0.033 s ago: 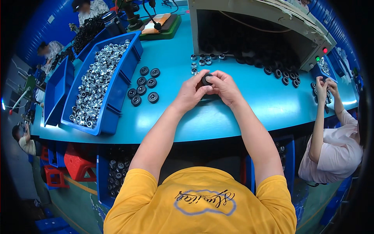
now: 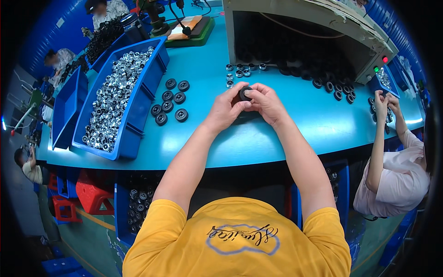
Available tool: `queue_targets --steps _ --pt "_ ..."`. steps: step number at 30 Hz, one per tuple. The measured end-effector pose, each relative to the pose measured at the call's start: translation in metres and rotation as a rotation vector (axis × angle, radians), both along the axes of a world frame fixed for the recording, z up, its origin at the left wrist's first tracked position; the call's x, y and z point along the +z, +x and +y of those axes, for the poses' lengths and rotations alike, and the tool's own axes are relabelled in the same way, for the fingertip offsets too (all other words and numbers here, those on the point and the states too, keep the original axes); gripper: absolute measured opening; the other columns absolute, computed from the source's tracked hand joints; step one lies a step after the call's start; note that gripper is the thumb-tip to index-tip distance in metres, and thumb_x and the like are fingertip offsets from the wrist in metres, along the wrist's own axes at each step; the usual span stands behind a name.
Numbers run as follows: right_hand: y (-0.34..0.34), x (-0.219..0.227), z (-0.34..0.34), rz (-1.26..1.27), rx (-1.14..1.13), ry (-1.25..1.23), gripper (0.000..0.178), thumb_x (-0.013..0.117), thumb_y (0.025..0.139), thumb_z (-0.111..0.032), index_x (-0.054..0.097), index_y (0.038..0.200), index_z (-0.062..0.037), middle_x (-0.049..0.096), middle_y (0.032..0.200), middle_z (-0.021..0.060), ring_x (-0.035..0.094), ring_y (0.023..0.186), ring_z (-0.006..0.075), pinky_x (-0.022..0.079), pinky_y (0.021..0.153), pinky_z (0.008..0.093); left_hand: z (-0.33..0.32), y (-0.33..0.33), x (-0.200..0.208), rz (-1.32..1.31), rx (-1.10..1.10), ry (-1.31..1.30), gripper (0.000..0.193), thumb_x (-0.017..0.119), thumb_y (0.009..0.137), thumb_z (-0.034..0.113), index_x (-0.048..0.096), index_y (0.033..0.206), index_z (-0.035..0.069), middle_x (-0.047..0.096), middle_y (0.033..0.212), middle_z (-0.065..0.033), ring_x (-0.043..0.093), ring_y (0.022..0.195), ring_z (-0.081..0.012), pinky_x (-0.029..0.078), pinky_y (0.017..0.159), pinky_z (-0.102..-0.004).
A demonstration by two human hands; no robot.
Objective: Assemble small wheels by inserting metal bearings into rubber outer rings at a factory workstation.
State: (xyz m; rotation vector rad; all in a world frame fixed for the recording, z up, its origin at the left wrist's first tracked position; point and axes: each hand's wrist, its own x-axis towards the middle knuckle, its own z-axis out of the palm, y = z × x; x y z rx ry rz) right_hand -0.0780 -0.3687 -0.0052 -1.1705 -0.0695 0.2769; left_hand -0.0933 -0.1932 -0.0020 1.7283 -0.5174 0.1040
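Note:
Over the blue-green table, my left hand and my right hand meet around a small black wheel. Fingers of both hands are closed on its rim, and my right thumb presses near its centre, hiding part of it. Just beyond my hands stand several shiny metal wheel hubs. To the left lies a group of black wheels with hubs in their middles. Loose black tyres are spread to the right, in front of a box-shaped machine.
A blue bin heaped with metal hubs stands at the left, beside another blue bin. The grey machine has a dark opening facing me. A co-worker's hands handle parts at the far right. Bins with wheels sit below the table edge.

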Motion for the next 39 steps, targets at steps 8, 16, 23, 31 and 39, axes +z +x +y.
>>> queue_targets --steps 8,16,23,31,39 --pt "0.001 0.005 -0.006 -0.011 0.034 -0.051 0.020 0.065 0.095 -0.017 0.067 0.104 -0.0003 0.069 0.089 0.0061 0.069 0.074 0.0125 0.061 0.066 0.0274 0.007 0.002 0.002 0.107 -0.040 -0.025 0.049 0.074 0.090 0.006 0.060 0.137 0.008 0.069 0.099 -0.0013 0.065 0.085 -0.0110 0.055 0.070 -0.0271" --pt "-0.001 0.004 -0.004 -0.080 0.014 -0.180 0.021 0.061 0.096 -0.016 0.069 0.107 0.0007 0.068 0.085 0.0058 0.068 0.071 0.0133 0.060 0.063 0.0266 0.004 0.002 -0.004 -0.253 0.083 0.178 0.041 0.076 0.087 0.006 0.063 0.126 0.004 0.070 0.102 -0.0089 0.067 0.093 -0.0179 0.055 0.083 -0.0319" --pt "-0.005 0.018 -0.005 -0.006 0.053 0.025 0.026 0.062 0.102 -0.021 0.067 0.113 0.0012 0.070 0.094 0.0073 0.069 0.075 0.0119 0.059 0.064 0.0254 0.007 -0.002 0.012 0.083 -0.032 -0.165 0.044 0.077 0.086 0.003 0.065 0.128 0.006 0.071 0.097 -0.0009 0.065 0.084 -0.0080 0.052 0.070 -0.0240" --pt "-0.004 0.011 -0.002 -0.262 -0.061 -0.077 0.018 0.065 0.101 -0.015 0.067 0.112 -0.0019 0.069 0.093 0.0058 0.067 0.073 0.0102 0.058 0.062 0.0227 0.008 0.005 -0.004 0.060 -0.074 -0.242 0.041 0.062 0.091 -0.009 0.058 0.131 0.002 0.068 0.111 -0.0072 0.069 0.102 -0.0154 0.058 0.085 -0.0284" --pt "-0.004 0.010 0.004 -0.315 -0.041 -0.091 0.020 0.062 0.100 -0.007 0.068 0.118 0.0005 0.071 0.100 0.0066 0.068 0.084 0.0119 0.058 0.076 0.0257 0.005 0.002 0.001 -0.033 -0.010 -0.124 0.048 0.079 0.087 0.012 0.060 0.130 0.003 0.069 0.111 -0.0094 0.068 0.099 -0.0171 0.057 0.084 -0.0307"
